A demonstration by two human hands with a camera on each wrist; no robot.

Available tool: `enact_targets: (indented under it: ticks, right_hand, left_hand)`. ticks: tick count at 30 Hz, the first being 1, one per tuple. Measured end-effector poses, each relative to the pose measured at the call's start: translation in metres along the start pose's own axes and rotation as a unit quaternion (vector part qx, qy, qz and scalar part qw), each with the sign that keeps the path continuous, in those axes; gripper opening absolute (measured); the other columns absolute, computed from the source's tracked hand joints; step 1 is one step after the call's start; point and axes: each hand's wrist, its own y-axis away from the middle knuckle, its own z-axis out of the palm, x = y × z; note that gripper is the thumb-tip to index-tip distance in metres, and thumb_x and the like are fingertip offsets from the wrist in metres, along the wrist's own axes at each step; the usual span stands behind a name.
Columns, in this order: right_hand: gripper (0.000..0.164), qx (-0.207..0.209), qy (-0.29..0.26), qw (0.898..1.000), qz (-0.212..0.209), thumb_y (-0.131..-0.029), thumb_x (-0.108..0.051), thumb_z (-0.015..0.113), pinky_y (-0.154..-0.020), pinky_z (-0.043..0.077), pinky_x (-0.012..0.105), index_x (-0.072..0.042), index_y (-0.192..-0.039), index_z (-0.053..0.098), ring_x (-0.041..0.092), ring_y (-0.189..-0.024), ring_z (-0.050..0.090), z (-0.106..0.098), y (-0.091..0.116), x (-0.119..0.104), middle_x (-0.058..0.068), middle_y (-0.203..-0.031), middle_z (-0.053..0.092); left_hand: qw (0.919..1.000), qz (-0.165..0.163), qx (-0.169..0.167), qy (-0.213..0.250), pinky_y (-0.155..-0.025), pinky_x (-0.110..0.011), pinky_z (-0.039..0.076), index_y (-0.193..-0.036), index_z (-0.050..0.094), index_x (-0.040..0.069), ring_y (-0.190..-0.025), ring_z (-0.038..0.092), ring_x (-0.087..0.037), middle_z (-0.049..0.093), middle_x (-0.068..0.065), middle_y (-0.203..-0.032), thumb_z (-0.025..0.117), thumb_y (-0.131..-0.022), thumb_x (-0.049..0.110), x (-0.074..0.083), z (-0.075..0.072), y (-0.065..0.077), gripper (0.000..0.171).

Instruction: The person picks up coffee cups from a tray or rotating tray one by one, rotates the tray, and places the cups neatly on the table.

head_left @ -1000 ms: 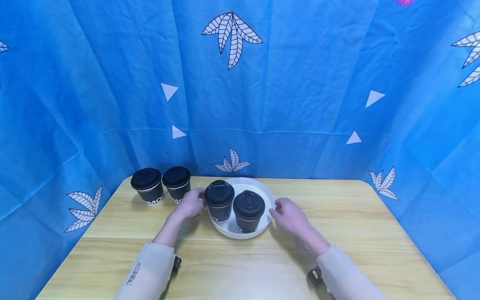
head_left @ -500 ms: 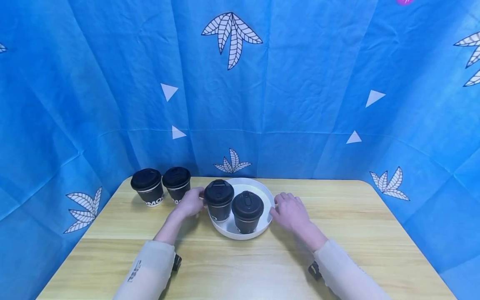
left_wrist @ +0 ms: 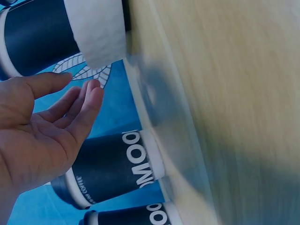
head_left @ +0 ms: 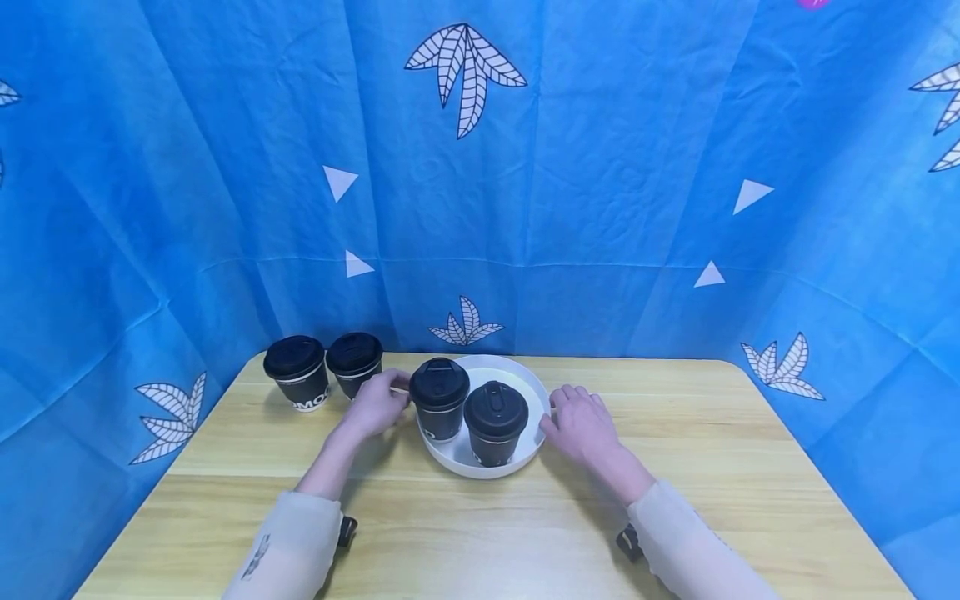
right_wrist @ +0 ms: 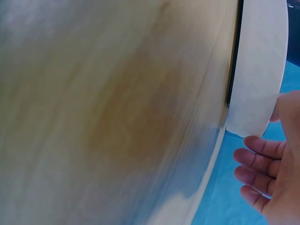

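Observation:
A round white tray (head_left: 486,477) lies on the table and carries two dark lidded coffee cups, a left cup (head_left: 439,396) and a right cup (head_left: 496,421). My left hand (head_left: 378,404) is at the tray's left side, beside the left cup. In the left wrist view its relaxed fingers (left_wrist: 86,105) are apart from the tray wall, with nothing between them and the thumb. On the tray's right side, my right hand (head_left: 581,427) pinches the rim. The right wrist view shows the thumb reaching behind the tray wall (right_wrist: 258,70) and the index fingertip at its outer edge.
Two more lidded coffee cups, an outer cup (head_left: 296,372) and an inner cup (head_left: 354,364), stand at the back left, the inner one close behind my left hand. A blue patterned curtain (head_left: 600,167) hangs behind the wooden table (head_left: 480,542).
My left hand has drawn back slightly from the tray's left edge. My right hand's fingers have spread while it stays at the rim. The right cup shifted slightly left.

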Motion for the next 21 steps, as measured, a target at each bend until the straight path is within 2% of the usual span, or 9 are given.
enact_targets:
  ticks: [4, 7, 11, 16, 21]
  right_hand:
    - [0.033, -0.005, -0.006, 1.0, 0.006, -0.097, -0.032, 0.06, -0.089, 0.048, 0.046, -0.003, -0.112, 0.066, 0.03, -0.107, 0.059, 0.001, 0.0, 0.0, 0.012, -0.112, 0.066]
    - [0.035, -0.008, -0.011, 1.0, 0.01, -0.098, -0.032, 0.06, -0.09, 0.048, 0.047, -0.003, -0.115, 0.066, 0.031, -0.109, 0.059, 0.0, 0.0, 0.0, 0.012, -0.115, 0.066]
    - [0.035, -0.008, -0.015, 1.0, 0.012, -0.098, -0.032, 0.06, -0.091, 0.048, 0.047, -0.003, -0.117, 0.066, 0.031, -0.109, 0.059, 0.0, 0.001, 0.0, 0.012, -0.115, 0.066]
    - [0.035, -0.009, -0.014, 1.0, 0.012, -0.098, -0.031, 0.06, -0.091, 0.049, 0.048, -0.002, -0.117, 0.066, 0.032, -0.109, 0.059, -0.001, 0.0, 0.0, 0.013, -0.115, 0.066]
    - [0.036, -0.015, -0.011, 1.0, 0.012, -0.098, -0.032, 0.06, -0.092, 0.049, 0.048, -0.002, -0.118, 0.065, 0.032, -0.11, 0.059, -0.002, 0.001, -0.001, 0.014, -0.116, 0.066]
  left_hand:
    - [0.9998, 0.01, 0.01, 0.011, -0.086, -0.041, 0.06, -0.131, 0.063, -0.003, -0.107, 0.071, -0.033, 0.068, -0.022, -0.13, 0.063, -0.096, 0.003, 0.001, -0.006, 0.007, 0.035]
    - [0.9994, 0.024, 0.017, 0.019, -0.093, -0.046, 0.058, -0.134, 0.061, -0.004, -0.114, 0.068, -0.037, 0.066, -0.023, -0.133, 0.063, -0.097, 0.005, 0.001, -0.011, 0.013, 0.038]
    - [0.997, 0.044, 0.024, 0.059, -0.1, -0.051, 0.055, -0.139, 0.056, -0.004, -0.124, 0.062, -0.04, 0.061, -0.024, -0.14, 0.063, -0.099, 0.007, 0.0, -0.016, 0.019, 0.042]
    - [0.9879, 0.084, 0.009, 0.13, -0.11, -0.057, 0.047, -0.144, 0.048, -0.006, -0.136, 0.052, -0.044, 0.053, -0.026, -0.148, 0.065, -0.1, 0.009, 0.0, -0.019, 0.024, 0.049]
    - [0.9815, 0.112, -0.009, 0.155, -0.118, -0.058, 0.037, -0.149, 0.043, -0.004, -0.142, 0.045, -0.043, 0.049, -0.024, -0.152, 0.07, -0.1, 0.019, 0.0, -0.017, 0.026, 0.06]
